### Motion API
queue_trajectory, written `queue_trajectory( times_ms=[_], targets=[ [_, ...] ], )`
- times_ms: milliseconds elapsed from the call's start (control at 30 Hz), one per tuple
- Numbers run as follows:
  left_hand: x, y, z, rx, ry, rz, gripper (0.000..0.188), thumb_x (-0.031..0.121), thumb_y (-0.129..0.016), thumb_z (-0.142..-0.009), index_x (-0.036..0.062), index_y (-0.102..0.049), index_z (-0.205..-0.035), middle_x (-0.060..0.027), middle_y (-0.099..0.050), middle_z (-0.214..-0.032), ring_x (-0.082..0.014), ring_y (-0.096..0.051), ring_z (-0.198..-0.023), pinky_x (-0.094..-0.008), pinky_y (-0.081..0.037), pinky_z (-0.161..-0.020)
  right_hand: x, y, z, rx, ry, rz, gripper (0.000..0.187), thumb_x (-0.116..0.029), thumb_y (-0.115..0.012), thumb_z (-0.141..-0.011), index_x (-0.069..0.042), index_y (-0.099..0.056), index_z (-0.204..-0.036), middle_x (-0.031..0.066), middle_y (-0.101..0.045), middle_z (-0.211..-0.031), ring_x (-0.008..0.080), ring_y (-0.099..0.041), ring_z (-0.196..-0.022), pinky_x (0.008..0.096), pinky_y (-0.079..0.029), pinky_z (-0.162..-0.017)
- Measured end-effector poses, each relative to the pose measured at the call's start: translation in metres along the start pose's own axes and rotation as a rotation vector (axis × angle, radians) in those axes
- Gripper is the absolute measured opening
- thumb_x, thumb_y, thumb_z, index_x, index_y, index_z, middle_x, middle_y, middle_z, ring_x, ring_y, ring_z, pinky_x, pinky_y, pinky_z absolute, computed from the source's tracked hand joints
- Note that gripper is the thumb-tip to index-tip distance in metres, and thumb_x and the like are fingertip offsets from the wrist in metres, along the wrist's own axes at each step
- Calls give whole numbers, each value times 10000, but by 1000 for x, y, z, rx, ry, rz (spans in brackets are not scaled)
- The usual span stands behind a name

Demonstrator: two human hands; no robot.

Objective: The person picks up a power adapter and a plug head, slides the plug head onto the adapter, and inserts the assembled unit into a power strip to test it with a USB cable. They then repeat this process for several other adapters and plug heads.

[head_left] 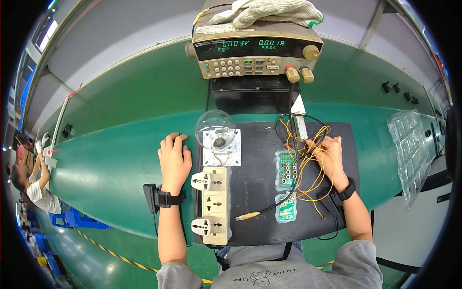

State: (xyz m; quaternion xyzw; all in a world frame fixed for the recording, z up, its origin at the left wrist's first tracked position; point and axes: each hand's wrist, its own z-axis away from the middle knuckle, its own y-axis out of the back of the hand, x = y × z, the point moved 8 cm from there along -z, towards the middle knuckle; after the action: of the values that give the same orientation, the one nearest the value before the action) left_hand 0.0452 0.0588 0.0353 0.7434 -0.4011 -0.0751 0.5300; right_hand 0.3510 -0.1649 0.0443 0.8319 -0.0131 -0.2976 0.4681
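Note:
My left hand (174, 159) lies on the green tabletop, fingers stretched out, holding nothing, just left of a black board (257, 192). My right hand (332, 154) is closed over the board's right side. Its fingertips meet among loose yellow wires (315, 178) and a looped black cable (319, 121), by the lower end of a slim white block (300, 127); what they pinch is hidden. Two green circuit boards, an upper one (287, 169) and a lower one (286, 208), are fixed to the black board. The black cable ends in a USB plug (248, 216).
On the board's left side are a power strip (215, 198) with plug adapters and a clear glass bulb (216, 131) on a white plate (232, 154). Behind stands a bench power supply (255, 55) under white gloves (269, 13). A clear plastic tray (409, 154) lies right. Another person (41, 185) works far left.

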Motion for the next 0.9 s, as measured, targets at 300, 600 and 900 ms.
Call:
queue_trajectory(
  times_ms=[300, 600, 900],
  targets=[
    [-1, -3, 0, -26, 1, 8, 280, 36, -532, -787, 29, -539, -1067, -103, -527, -1149, -307, -471, -1040, -403, -373, -876, -2, 1, 0, 20, 11, -15, 314, -201, -713, -774, -33, -539, -573, 66, -484, -549, 215, -380, -521, 333, -263, -673],
    [-1, -2, 1, -19, 7, -3, 259, 50, -540, -793, 62, -577, -1050, -92, -518, -1124, -284, -471, -1047, -403, -368, -868, 3, 4, 3, 94, 43, -38, 352, -179, -738, -736, -24, -513, -515, 78, -490, -540, 230, -371, -501, 341, -274, -653],
    [-2, -3, 1, -26, 21, 4, 257, 49, -545, -791, 65, -576, -1045, -91, -515, -1124, -286, -468, -1049, -404, -363, -877, 4, 3, 4, 76, 29, -26, 371, -165, -757, -704, -19, -488, -494, 83, -491, -534, 241, -336, -514, 347, -280, -649]
  ],
)
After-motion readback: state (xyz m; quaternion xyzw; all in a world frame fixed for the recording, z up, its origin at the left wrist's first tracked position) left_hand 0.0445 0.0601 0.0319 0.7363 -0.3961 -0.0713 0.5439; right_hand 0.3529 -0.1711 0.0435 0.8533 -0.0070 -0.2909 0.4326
